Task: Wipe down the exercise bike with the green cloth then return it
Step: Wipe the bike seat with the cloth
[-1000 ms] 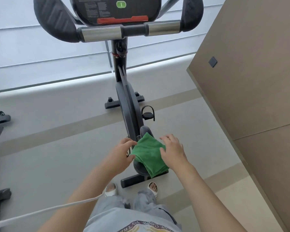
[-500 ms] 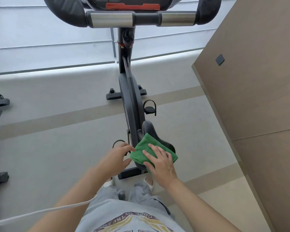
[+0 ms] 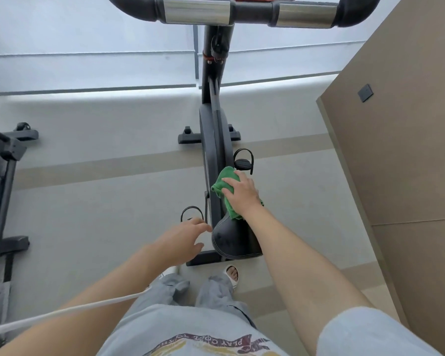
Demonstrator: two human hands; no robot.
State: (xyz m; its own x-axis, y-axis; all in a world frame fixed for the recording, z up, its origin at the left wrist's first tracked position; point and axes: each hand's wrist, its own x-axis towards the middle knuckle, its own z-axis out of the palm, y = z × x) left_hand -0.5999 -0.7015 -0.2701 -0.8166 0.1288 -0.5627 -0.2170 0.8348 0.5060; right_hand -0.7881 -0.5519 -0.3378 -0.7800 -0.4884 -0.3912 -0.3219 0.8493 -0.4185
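One green cloth (image 3: 225, 187), soft and bunched into folds, lies on the dark frame of the exercise bike (image 3: 213, 140) just ahead of the saddle nose, beside the right pedal; a strip of it trails back under the wrist toward the saddle. One right hand (image 3: 242, 192) presses it flat from above, fingers spread slightly and laid over the fabric, not curled round it as far as can be seen. One left hand (image 3: 180, 241) hangs free in the air to the left of the saddle, touching nothing, fingers loosely bent and a little apart. One black saddle (image 3: 231, 238), stitched along its edge, sits near the bottom of the bike. Two pedals with strap loops: right pedal (image 3: 243, 163) beside the cloth, left pedal (image 3: 192, 214) lower, near the left hand. One handlebar (image 3: 244, 11) crosses the top edge, with two bright metal sleeves and black padded ends. Two floor stabiliser bars, one at the front and one under the saddle. A second machine (image 3: 0, 176), black, stands at the left edge, cut off by the frame. One white cord (image 3: 62, 313) runs across the left forearm. One brown wall panel (image 3: 401, 150) on the right carries a small dark square plate (image 3: 365, 93). The shirt print is seen upside down and only partly legible; "PLAY" can be made out.
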